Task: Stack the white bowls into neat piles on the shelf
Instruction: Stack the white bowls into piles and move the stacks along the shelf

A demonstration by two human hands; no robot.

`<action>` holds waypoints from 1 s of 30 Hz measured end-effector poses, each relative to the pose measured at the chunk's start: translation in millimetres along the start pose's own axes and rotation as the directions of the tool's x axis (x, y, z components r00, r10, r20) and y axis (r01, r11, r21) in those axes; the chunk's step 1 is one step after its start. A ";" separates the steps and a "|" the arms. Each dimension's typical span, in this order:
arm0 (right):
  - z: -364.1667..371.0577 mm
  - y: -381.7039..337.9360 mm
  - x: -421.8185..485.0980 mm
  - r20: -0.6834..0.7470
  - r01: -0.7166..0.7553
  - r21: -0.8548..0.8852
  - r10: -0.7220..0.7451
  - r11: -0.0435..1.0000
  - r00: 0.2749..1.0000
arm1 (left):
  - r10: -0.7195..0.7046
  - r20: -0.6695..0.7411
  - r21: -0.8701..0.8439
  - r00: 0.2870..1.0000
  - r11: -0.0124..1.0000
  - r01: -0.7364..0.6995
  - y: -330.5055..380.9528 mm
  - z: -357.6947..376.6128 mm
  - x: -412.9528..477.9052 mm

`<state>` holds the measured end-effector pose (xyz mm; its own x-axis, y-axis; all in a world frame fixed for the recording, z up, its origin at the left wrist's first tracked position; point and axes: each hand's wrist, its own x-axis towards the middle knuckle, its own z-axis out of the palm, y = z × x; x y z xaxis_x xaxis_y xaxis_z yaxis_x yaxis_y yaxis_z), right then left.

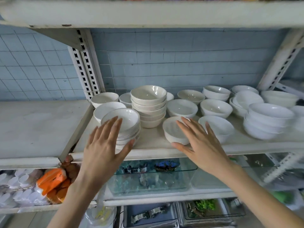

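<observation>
Many white bowls stand on the white shelf (153, 146). A tall pile (148, 106) rises at the middle left, and a shorter front pile (125, 124) leans slightly before it. My left hand (105, 145) is open, fingers spread, just in front of that front pile. A single bowl (174, 131) sits at the shelf's front centre. My right hand (199, 143) is open with its thumb below this bowl's base and fingers beside its right rim. More single bowls (215, 108) and a right pile (268, 120) stand farther right.
A perforated metal upright (85, 66) rises at the shelf's back left, another (283, 60) at the right. The upper shelf (148, 12) hangs low overhead. A glass tray (153, 175) and orange packets (52, 181) lie on the shelf below.
</observation>
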<state>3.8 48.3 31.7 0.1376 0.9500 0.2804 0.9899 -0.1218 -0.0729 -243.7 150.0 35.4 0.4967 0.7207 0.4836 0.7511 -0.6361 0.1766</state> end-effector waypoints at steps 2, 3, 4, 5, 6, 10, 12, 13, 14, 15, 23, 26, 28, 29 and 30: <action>-5.6 17.5 -12.8 -0.016 -0.033 -0.012 0.033 0.999 0.999 | 0.027 -0.007 0.008 1.000 1.000 -0.027 20.2 2.8 -2.3; -7.6 27.0 -19.0 -0.019 -0.049 -0.016 0.048 0.999 0.999 | 0.034 0.000 0.002 0.999 0.999 -0.034 30.2 4.7 -3.5; -9.2 36.8 -25.1 -0.017 -0.063 -0.018 0.062 0.998 0.998 | 0.038 0.010 -0.005 0.999 0.999 -0.038 40.3 7.2 -4.7; -10.6 46.8 -30.8 -0.006 -0.075 -0.018 0.075 0.997 0.997 | 0.042 0.020 -0.014 0.999 0.999 -0.042 50.3 10.1 -5.4; -12.5 56.5 -36.1 0.002 -0.085 -0.016 0.085 0.996 0.996 | 0.045 0.023 -0.022 0.999 0.999 -0.045 60.3 13.4 -6.1; -19.2 93.8 -52.5 0.014 -0.125 0.026 0.125 0.992 0.992 | 0.059 0.030 -0.043 0.998 0.997 -0.058 97.3 31.5 -5.6; -20.3 110.7 -56.4 0.004 -0.136 0.044 0.136 0.990 0.991 | 0.044 0.067 -0.065 0.997 0.997 -0.040 111.6 44.3 -3.3; -20.4 118.3 -57.0 0.005 -0.137 0.052 0.137 0.989 0.991 | 0.028 0.085 -0.080 0.996 0.997 -0.021 117.8 51.1 -1.8; -20.5 125.6 -57.0 0.014 -0.141 0.062 0.140 0.988 0.990 | 0.007 0.102 -0.098 0.995 0.995 0.003 123.3 58.2 0.2; -20.4 132.5 -56.3 0.026 -0.144 0.075 0.143 0.987 0.989 | -0.012 0.121 -0.116 0.993 0.993 0.026 128.3 65.3 2.7; -12.8 160.8 -36.4 0.125 -0.146 0.297 0.113 0.944 0.986 | -0.173 0.185 -0.381 0.968 0.895 0.232 152.8 102.2 20.7; -10.4 158.3 -27.8 0.082 -0.048 0.313 0.023 0.949 0.996 | -0.229 0.238 -0.540 0.944 0.776 0.325 148.3 108.7 26.7; -8.4 157.5 -20.7 0.034 0.029 0.322 -0.042 0.946 0.999 | -0.239 0.266 -0.601 0.934 0.716 0.355 142.1 113.2 31.5; -7.6 157.4 -17.4 0.020 0.053 0.313 -0.062 0.948 0.998 | -0.237 0.278 -0.622 0.931 0.694 0.362 137.7 116.5 34.0; -7.0 157.6 -14.5 0.024 0.060 0.288 -0.070 0.956 0.997 | -0.230 0.288 -0.644 0.930 0.672 0.366 133.5 118.8 36.7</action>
<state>158.1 13.3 22.8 0.0666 0.9630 0.2613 0.9442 0.0238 -0.3284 -73.6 124.3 -25.1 0.4140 0.8957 0.1624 0.4060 -0.3414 0.8477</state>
